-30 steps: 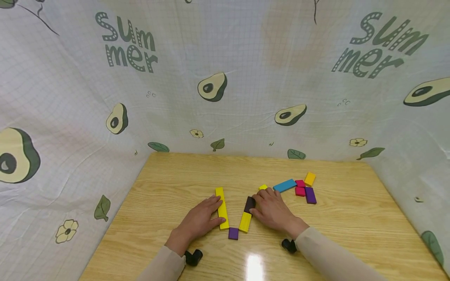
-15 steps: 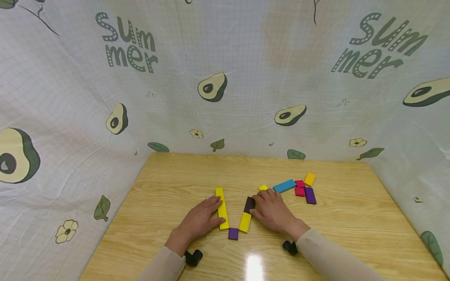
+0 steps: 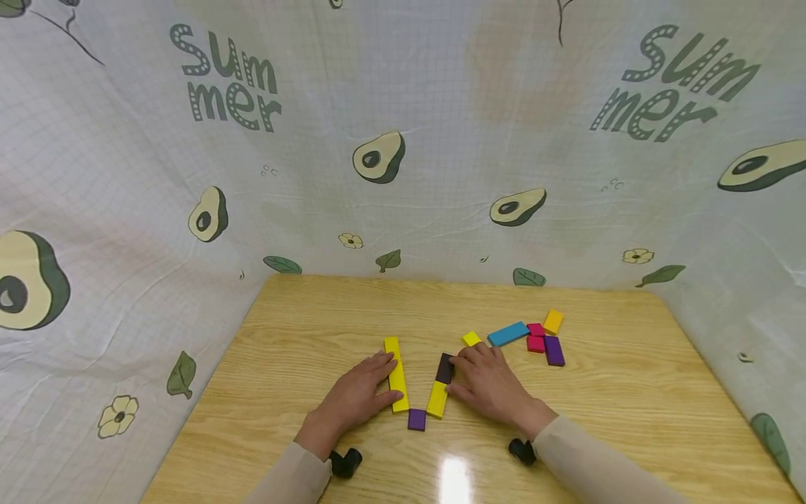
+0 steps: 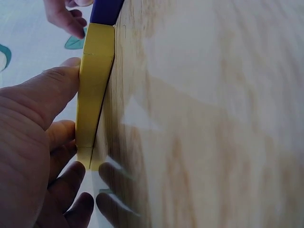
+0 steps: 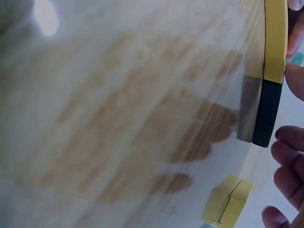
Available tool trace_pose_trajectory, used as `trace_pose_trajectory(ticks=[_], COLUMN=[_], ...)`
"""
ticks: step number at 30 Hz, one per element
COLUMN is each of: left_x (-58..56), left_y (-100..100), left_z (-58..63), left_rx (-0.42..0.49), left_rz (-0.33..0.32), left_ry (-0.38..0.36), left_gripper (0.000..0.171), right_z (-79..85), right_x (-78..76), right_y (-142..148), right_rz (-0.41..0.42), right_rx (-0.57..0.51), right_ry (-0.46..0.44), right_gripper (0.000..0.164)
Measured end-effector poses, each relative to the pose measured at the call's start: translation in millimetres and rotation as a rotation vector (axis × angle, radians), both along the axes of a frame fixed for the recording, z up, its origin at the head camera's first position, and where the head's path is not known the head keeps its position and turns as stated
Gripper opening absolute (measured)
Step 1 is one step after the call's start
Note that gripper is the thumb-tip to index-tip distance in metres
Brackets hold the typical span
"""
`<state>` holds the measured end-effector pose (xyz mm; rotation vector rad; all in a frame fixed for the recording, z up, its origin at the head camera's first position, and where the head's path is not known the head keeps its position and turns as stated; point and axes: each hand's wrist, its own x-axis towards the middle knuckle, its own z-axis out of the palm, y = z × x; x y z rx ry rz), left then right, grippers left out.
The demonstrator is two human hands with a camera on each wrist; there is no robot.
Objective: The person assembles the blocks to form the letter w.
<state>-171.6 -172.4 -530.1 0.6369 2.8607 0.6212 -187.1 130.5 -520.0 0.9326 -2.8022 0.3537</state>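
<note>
In the head view, my left hand rests along the left side of a yellow strip, thumb and fingertips touching it. Seams in the left wrist view show yellow blocks set end to end. A small purple block lies just below the strip. To its right, a slanted row joins a yellow block and a black block. My right hand is beside this row, fingers loosely bent. In the right wrist view its fingertips stand slightly off the black block, thumb close to the yellow one.
Beyond my right hand lies a small yellow piece, partly hidden by the fingers. Further right are a blue block, two red blocks, an orange block and a purple block. Patterned cloth surrounds the wooden table.
My right hand has eased slightly away from the slanted row, its thumb now lower, by the yellow block. My left hand has stayed in place.
</note>
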Motion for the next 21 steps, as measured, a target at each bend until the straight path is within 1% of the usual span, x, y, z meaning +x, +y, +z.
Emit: trace_pose_trajectory(ticks=[9,21], left_x=[0.1,-1.8], left_y=[-0.1,1.6], left_z=[-0.6,5.0], left_rx=[0.009,-0.047], left_rz=[0.001,-0.018], left_ry=[0.001,0.027], left_gripper=[0.069,0.068], right_z=[0.8,0.2], right_x=[0.3,-0.4], right_y=[-1.6,-1.3], right_rz=[0.028,0.029], right_rx=[0.022,0.037], right_ry=[0.037,0.032], right_gripper=[0.046,0.046])
